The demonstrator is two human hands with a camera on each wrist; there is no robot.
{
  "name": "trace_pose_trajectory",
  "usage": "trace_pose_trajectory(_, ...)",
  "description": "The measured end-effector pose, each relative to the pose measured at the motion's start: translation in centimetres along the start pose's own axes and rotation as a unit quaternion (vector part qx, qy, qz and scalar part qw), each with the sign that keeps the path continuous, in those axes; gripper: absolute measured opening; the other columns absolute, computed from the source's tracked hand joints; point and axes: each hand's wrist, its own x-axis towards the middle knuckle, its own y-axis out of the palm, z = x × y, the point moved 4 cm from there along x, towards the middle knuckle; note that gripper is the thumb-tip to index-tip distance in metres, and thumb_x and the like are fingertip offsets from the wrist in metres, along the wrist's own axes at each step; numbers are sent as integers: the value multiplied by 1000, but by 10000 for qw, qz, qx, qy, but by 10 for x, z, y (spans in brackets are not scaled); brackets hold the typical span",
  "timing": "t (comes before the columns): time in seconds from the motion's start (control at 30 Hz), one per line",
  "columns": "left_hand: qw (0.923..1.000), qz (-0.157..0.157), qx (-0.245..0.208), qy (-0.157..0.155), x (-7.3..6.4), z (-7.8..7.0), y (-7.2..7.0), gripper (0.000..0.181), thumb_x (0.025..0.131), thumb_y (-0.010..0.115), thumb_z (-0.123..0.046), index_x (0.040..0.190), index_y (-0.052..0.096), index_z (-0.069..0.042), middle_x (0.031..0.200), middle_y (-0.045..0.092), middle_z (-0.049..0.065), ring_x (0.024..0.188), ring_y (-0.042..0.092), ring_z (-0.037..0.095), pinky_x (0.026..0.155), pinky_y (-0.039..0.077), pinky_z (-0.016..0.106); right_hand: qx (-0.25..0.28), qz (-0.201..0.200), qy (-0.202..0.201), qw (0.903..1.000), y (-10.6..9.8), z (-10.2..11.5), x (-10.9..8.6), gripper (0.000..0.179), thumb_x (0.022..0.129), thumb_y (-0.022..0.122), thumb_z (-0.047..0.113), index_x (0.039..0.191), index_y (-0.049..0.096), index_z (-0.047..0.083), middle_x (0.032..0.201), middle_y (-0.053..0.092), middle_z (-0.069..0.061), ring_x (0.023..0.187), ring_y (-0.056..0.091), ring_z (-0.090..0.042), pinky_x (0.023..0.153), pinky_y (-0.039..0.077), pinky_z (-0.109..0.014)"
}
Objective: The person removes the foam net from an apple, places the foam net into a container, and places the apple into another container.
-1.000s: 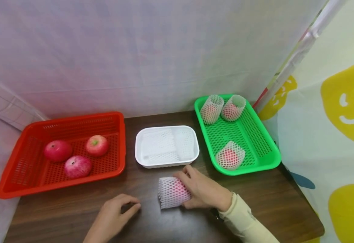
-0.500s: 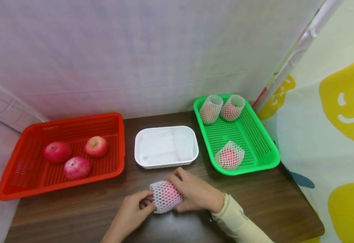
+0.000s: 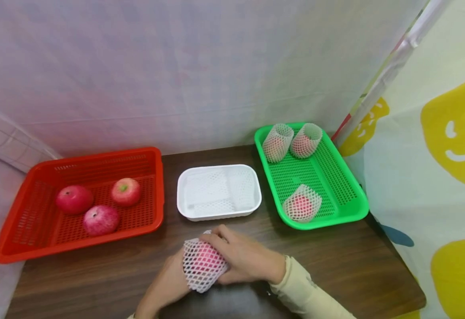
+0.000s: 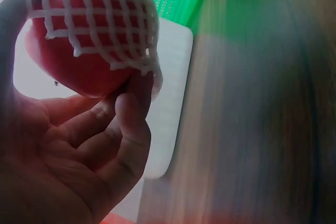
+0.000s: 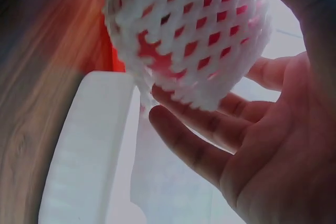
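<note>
A red-pink apple (image 4: 79,74) sits in a white foam net (image 3: 200,281), held by both hands above the front of the table. My left hand (image 3: 172,277) grips it from the left, its fingers mostly hidden behind the net in the head view. In the left wrist view, the thumb and fingertips are at the net's lower edge, and the apple's bare underside shows below it. My right hand (image 3: 250,259) holds the wrapped apple from the right, fingers curved round it. In the right wrist view, the mesh covers most of the apple.
On the left a red basket (image 3: 158,186) holds three apples (image 3: 101,220). A white tray (image 3: 219,217) with foam nets (image 3: 210,186) stands in the middle. A green basket (image 3: 349,208) on the right contains three netted apples (image 3: 302,208). The wooden table (image 3: 336,266) meets a curtain behind.
My left hand has come in from the left and taken hold of the netted apple. My right hand has carried it leftward and nearer, and it has turned and tilted.
</note>
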Motion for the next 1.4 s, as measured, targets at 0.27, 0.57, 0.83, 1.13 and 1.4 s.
trace_pose_trajectory(0.27, 9994, -157, 151, -261, -5, 11, -11, 55, 73, 79, -8, 125, 62, -6, 108, 68, 0, 100, 63, 17, 89, 52, 41, -787, -42, 60, 9969, -8, -6, -6, 52, 89, 73, 44, 128, 61, 12, 115, 65, 2, 103, 62, -14, 89, 51, -33)
trace_pose_trajectory(0.57, 9972, -29, -271, -699, -9, 22, -23, 57, 74, 86, -23, 125, 63, -10, 94, 61, -5, 80, 55, 9, 69, 49, 26, -972, -613, -33, 9934, -32, -20, -11, 18, 88, 74, 27, 101, 69, 17, 93, 68, 7, 84, 63, -11, 74, 50, -29)
trace_pose_trajectory(0.83, 9927, -51, 73, -1203, -20, 31, -36, 61, 76, 86, -44, 124, 63, -14, 95, 61, -4, 78, 54, 11, 66, 46, 25, -1206, -1455, 282, 9816, -80, -49, 7, 19, 86, 74, 18, 101, 67, 8, 92, 67, -2, 82, 64, -19, 71, 52, -37)
trace_pose_trajectory(1.13, 9953, -83, 76, -962, -24, 32, -33, 58, 75, 87, -46, 121, 65, -19, 94, 62, -8, 78, 57, 9, 68, 48, 26, -1703, -1116, 1183, 9719, -49, -97, 58, 23, 89, 73, 18, 110, 64, 13, 93, 68, -3, 81, 65, -26, 67, 53, -40)
trace_pose_trajectory(1.4, 9951, -72, 104, -983, -26, 34, -35, 58, 75, 87, -46, 121, 65, -18, 95, 63, -9, 81, 58, 7, 72, 50, 29, -2049, 881, 1884, 9564, 14, -125, 80, 10, 87, 74, 21, 94, 68, 17, 88, 67, -4, 79, 63, -29, 67, 52, -42)
